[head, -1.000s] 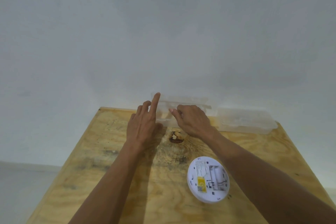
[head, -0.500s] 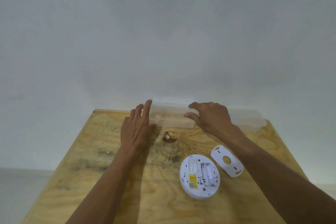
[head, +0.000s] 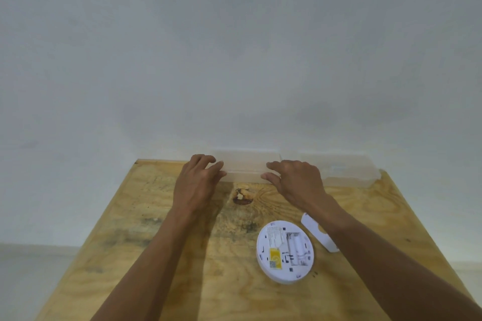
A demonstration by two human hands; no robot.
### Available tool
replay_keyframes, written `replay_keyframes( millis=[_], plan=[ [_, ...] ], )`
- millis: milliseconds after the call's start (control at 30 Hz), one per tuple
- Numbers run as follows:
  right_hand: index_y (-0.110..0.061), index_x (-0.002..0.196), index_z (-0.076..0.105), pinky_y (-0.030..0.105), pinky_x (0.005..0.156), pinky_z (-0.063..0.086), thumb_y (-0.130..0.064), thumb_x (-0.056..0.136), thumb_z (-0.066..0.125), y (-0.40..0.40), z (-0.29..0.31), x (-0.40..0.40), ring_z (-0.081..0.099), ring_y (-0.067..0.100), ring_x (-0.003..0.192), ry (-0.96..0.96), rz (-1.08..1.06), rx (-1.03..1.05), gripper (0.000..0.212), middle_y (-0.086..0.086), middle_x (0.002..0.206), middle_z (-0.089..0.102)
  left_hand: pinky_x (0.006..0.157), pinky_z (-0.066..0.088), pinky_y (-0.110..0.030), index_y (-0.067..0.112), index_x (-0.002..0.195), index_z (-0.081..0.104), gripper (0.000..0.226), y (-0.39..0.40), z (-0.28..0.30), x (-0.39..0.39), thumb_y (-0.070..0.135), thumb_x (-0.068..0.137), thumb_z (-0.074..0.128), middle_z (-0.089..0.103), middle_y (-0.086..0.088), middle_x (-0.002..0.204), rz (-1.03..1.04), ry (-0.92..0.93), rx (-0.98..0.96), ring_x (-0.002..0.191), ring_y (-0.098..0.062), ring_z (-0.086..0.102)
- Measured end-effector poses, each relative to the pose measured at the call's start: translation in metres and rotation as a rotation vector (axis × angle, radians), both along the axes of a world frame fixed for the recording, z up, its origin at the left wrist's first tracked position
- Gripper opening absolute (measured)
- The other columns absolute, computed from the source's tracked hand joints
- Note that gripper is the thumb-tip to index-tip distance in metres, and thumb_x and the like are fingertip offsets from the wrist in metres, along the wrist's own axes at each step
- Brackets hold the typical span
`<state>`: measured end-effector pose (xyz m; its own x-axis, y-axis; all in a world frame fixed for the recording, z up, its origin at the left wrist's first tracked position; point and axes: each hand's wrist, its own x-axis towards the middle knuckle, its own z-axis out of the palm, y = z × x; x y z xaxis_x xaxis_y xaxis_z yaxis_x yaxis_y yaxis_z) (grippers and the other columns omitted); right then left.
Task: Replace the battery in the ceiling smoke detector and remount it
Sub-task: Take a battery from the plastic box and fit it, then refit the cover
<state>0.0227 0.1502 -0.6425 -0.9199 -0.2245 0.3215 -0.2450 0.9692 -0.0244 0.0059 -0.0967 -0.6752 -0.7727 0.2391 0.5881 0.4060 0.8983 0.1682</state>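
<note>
At the far edge of the plywood table [head: 161,255], against the white wall, both hands rest on a translucent plastic box [head: 245,168]: the left hand [head: 197,185] curls its fingers on the box's left end and the right hand [head: 294,185] spreads over its right end, neither closed into a grip. What the box holds cannot be made out. A second translucent box [head: 347,172] sits just beside it to the right. The smoke detector [head: 285,250] lies nearer the person, back up, under the right forearm, well apart from both hands, its battery bay exposed. Its white mounting plate [head: 315,232] lies just beside it, partly hidden by the arm.
</note>
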Motion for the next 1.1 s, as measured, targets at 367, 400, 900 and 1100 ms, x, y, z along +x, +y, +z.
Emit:
replay_keyframes(
  millis=[367, 400, 900, 1100],
  plan=[
    [-0.031, 0.119, 0.063, 0.034, 0.065, 0.052, -0.057, 0.098, 0.043, -0.002, -0.015, 0.000, 0.071, 0.032, 0.084, 0.021, -0.024, -0.061, 0.039, 0.002, 0.094, 0.076, 0.060, 0.052, -0.034, 0.011, 0.096, 0.077, 0.017, 0.009, 0.003, 0.002, 0.014, 0.080, 0.082, 0.073, -0.005, 0.096, 0.039, -0.030, 0.014, 0.101, -0.029, 0.061],
    [-0.030, 0.117, 0.064, 0.033, 0.064, 0.050, -0.057, 0.098, 0.043, -0.003, -0.013, 0.000, 0.071, 0.032, 0.083, 0.023, -0.028, -0.041, 0.039, 0.002, 0.093, 0.075, 0.062, 0.053, -0.035, 0.010, 0.095, 0.077, 0.017, 0.011, 0.004, 0.004, 0.013, 0.079, 0.083, 0.074, -0.005, 0.095, 0.049, -0.042, -0.004, 0.100, -0.030, 0.063],
    [0.002, 0.099, 0.066, 0.021, 0.036, 0.021, -0.036, 0.097, 0.060, 0.055, 0.027, 0.073, 0.030, 0.011, 0.044, -0.654, -0.589, -1.528, 0.039, 0.001, 0.059, 0.038, 0.110, 0.035, -0.049, 0.012, 0.128, 0.064, 0.034, 0.022, 0.021, 0.017, 0.029, 0.099, 0.056, 0.064, -0.009, 0.133, 0.199, -0.232, -0.224, 0.130, -0.033, 0.051],
    [0.001, 0.107, 0.056, 0.028, 0.051, 0.038, -0.012, 0.098, 0.050, 0.073, 0.021, 0.103, 0.039, 0.019, 0.062, -0.666, -0.687, -1.844, 0.018, 0.011, 0.081, 0.043, 0.111, 0.035, -0.051, 0.008, 0.134, 0.059, 0.047, 0.043, 0.024, 0.054, 0.039, 0.099, 0.055, 0.059, -0.014, 0.139, 0.165, -0.205, -0.035, 0.131, -0.036, 0.050]
  ],
)
